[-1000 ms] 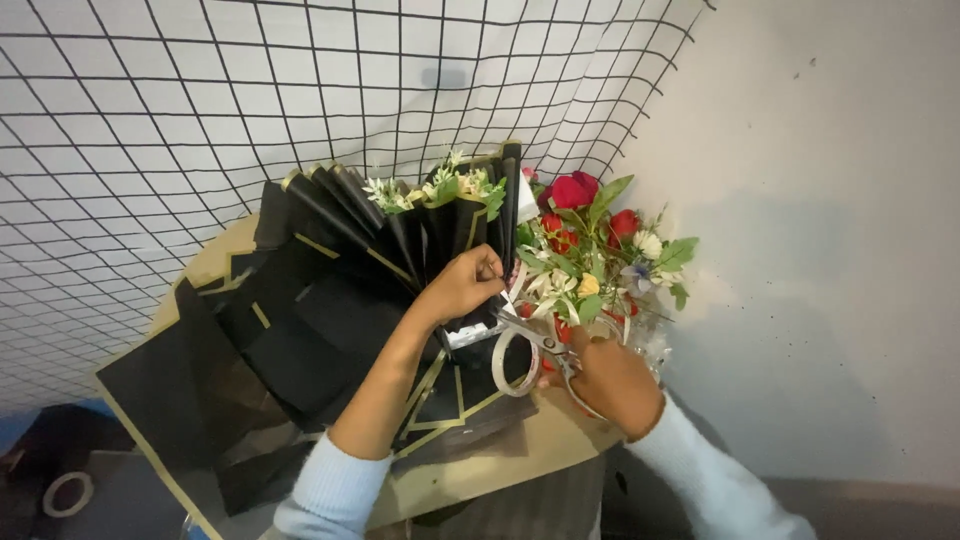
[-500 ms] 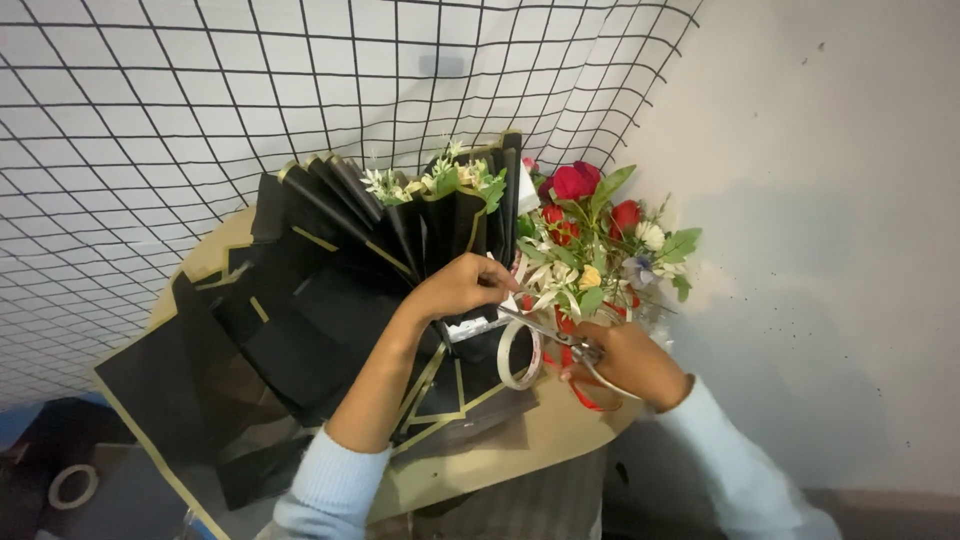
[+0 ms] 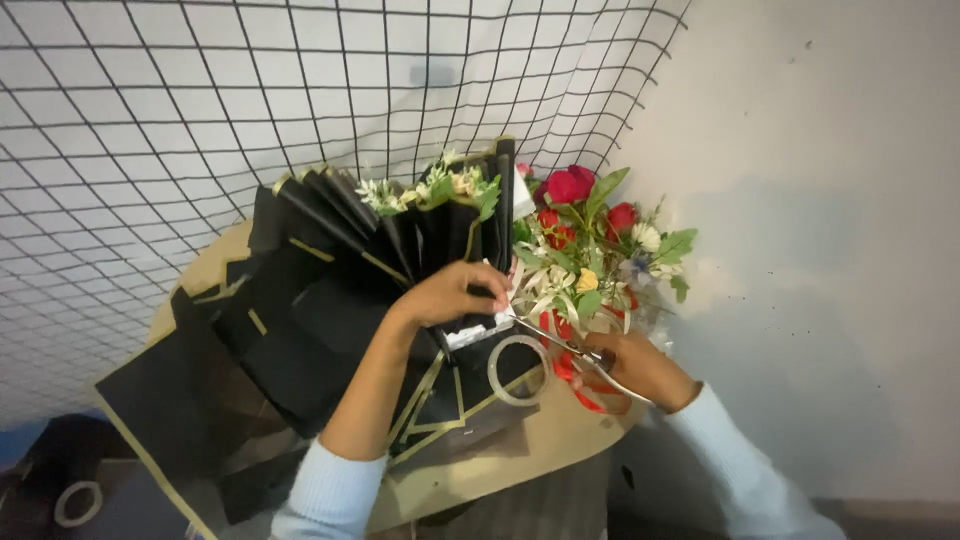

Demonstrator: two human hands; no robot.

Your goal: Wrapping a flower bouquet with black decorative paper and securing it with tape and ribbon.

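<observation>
Round tan tabletop [image 3: 560, 440] below a wire grid, against a white wall.
Left hand [image 3: 455, 295] pinches the pleated black wrapping paper [image 3: 330, 290] at table centre; right hand [image 3: 635, 365], fingers curled, grips silver scissors [image 3: 560, 345].

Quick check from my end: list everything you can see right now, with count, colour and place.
Wrap: one pleated sheet, black with gold edges, on the table.
Flowers: one bunch, red, white and yellow with green leaves, right of the wrap.
Tape roll: one, clear, below the wrap.
Second roll: one, lower left corner.
Scissors: one pair, silver.
Table: one, tan.
Wire grid: black, behind.
Wall: white, right.
Left hand: on the wrap.
Right hand: holds the scissors.
</observation>
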